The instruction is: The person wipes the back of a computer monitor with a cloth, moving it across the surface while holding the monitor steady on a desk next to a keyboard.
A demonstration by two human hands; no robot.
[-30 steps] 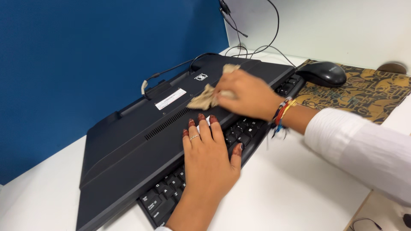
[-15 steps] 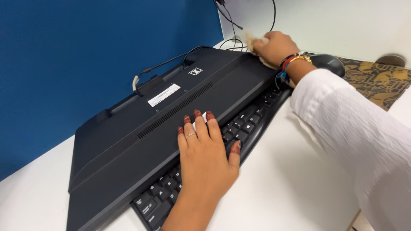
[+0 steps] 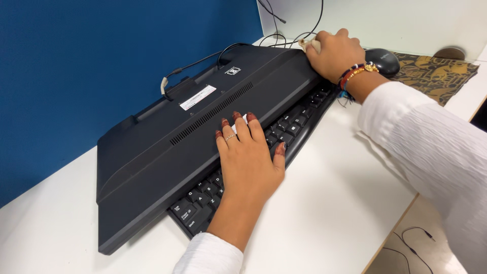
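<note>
A black flat monitor lies face down, its back up, resting partly on a black keyboard. My left hand lies flat with fingers spread on the monitor's lower edge and the keys. At the monitor's far right corner my right hand is closed on a small beige cloth, pressing it to the edge. Only a bit of the cloth shows past the fingers.
A black mouse sits on a patterned brown mat at the right. Cables run behind the monitor. A blue partition stands at the back, and the white desk ends at the right.
My right hand carried the cloth from the middle of the monitor's back to its far right corner. The left hand stayed in place on the lower edge.
</note>
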